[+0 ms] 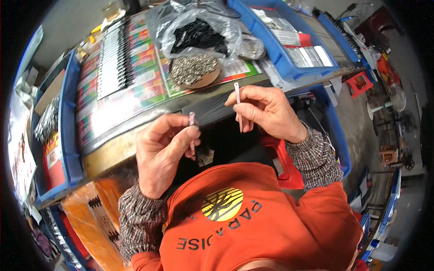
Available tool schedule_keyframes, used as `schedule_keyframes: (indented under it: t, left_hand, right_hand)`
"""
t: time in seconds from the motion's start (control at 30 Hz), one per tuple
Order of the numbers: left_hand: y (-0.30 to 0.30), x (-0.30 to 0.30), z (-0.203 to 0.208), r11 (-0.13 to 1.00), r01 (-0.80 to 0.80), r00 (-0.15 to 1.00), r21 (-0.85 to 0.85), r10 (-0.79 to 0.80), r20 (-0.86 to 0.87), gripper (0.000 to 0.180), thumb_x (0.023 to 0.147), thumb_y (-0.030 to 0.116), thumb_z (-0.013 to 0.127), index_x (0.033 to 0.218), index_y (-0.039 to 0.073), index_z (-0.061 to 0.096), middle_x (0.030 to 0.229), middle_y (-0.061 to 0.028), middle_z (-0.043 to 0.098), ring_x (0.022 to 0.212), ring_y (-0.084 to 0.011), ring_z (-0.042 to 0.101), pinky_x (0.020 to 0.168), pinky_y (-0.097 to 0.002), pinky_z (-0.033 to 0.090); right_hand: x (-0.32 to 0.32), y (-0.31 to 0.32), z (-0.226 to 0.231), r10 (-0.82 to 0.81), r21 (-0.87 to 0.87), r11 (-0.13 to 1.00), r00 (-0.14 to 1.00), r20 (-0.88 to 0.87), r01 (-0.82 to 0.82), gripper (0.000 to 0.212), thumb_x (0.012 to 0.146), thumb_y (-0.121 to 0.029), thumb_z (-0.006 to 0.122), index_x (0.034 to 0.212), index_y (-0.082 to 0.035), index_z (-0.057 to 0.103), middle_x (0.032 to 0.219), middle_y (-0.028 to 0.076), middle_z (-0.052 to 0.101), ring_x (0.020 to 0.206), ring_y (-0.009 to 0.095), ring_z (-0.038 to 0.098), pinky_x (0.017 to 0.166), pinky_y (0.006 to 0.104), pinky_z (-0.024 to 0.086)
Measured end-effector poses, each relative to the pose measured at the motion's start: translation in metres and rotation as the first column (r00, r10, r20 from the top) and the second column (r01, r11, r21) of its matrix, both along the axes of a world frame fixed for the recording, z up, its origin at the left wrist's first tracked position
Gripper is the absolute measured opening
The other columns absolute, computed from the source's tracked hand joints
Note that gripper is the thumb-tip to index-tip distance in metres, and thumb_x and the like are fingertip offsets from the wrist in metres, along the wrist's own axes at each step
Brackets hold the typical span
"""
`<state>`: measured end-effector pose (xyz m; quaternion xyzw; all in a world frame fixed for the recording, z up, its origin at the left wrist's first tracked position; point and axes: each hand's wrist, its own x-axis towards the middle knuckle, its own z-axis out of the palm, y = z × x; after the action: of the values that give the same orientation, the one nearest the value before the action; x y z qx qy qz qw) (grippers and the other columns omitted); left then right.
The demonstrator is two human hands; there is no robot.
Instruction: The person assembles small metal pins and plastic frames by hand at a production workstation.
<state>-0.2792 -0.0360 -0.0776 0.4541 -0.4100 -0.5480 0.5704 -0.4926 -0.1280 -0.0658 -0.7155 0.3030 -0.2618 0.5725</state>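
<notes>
My left hand [163,147] is closed in a pinch on a short, narrow pinkish strip [191,121] held upright above my lap. Its lower end shows below the fingers. To the right and a little higher, my right hand [273,112] pinches a slim, pale metal strip [237,93] between thumb and fingers. A small hole shows near that strip's top end. The two strips are apart. Beyond my hands, a heap of small shiny metal parts [192,68] lies on a round brown tray [210,80]. Behind it, a clear plastic bag [233,34] holds black pieces [199,37].
A row of pale strips with black ends [112,58] lies on colourful printed sheets [144,79]. Blue bins stand at the left [70,117] and far right [289,67] of the table. A red stool [289,169] and an orange package [90,212] are below the table edge.
</notes>
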Motion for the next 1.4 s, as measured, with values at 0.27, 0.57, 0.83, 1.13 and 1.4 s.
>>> schedule_keyframes:
  t: [0.27, 0.57, 0.83, 1.13, 1.4]
  left_hand:
    - [0.006, -0.004, -0.022, 0.999, 0.028, 0.992, -0.020, -0.030, -0.122, 0.011, 0.086, 0.007, 0.063, 0.091, -0.002, 0.062, 0.073, -0.0038, 0.062, 0.061, -0.0069, 0.056, 0.053, -0.0196, 0.046]
    - [0.009, -0.004, -0.029, 0.998, -0.024, 0.987, -0.059, 0.014, -0.158, 0.012, 0.085, 0.005, 0.063, 0.093, -0.004, 0.063, 0.080, -0.0043, 0.064, 0.062, -0.0076, 0.056, 0.055, -0.0198, 0.047]
    - [0.008, -0.004, -0.031, 0.995, -0.051, 0.983, -0.082, 0.036, -0.180, 0.011, 0.085, 0.004, 0.062, 0.093, -0.004, 0.064, 0.078, -0.0060, 0.064, 0.061, -0.0092, 0.058, 0.054, -0.0201, 0.047]
    - [0.009, -0.003, -0.033, 0.996, -0.057, 0.983, -0.066, 0.045, -0.178, 0.012, 0.085, 0.005, 0.063, 0.094, -0.004, 0.064, 0.077, -0.0052, 0.064, 0.060, -0.0085, 0.057, 0.055, -0.0195, 0.047]
    - [0.009, -0.004, -0.036, 0.995, -0.077, 0.977, -0.065, 0.063, -0.205, 0.011, 0.085, 0.004, 0.063, 0.093, -0.003, 0.064, 0.077, -0.0043, 0.064, 0.060, -0.0069, 0.056, 0.054, -0.0188, 0.046]
  right_hand:
    - [0.031, 0.033, -0.016, 0.094, 0.045, 0.994, 0.992, 0.079, -0.098, 0.041, 0.084, 0.003, 0.058, 0.124, 0.001, 0.050, 0.083, 0.002, 0.060, 0.069, 0.005, 0.058, 0.060, 0.0203, 0.051]
    - [0.050, 0.041, -0.027, 0.036, -0.058, 0.998, 0.992, 0.122, -0.029, 0.039, 0.085, 0.002, 0.058, 0.123, 0.001, 0.051, 0.082, 0.002, 0.062, 0.068, 0.005, 0.057, 0.060, 0.0196, 0.049]
    - [0.054, 0.042, -0.028, 0.029, -0.087, 0.996, 0.989, 0.144, -0.017, 0.039, 0.085, 0.002, 0.058, 0.124, 0.000, 0.051, 0.079, 0.002, 0.060, 0.064, 0.004, 0.054, 0.057, 0.0198, 0.047]
    - [0.056, 0.045, -0.030, 0.019, -0.031, 0.999, 0.988, 0.155, -0.015, 0.041, 0.086, 0.002, 0.057, 0.126, 0.000, 0.049, 0.081, 0.001, 0.060, 0.063, 0.004, 0.054, 0.057, 0.0193, 0.046]
    - [0.056, 0.041, -0.032, 0.054, -0.057, 0.997, 0.993, 0.109, -0.048, 0.042, 0.088, 0.000, 0.056, 0.128, -0.002, 0.049, 0.081, 0.003, 0.061, 0.067, 0.005, 0.056, 0.057, 0.0204, 0.048]
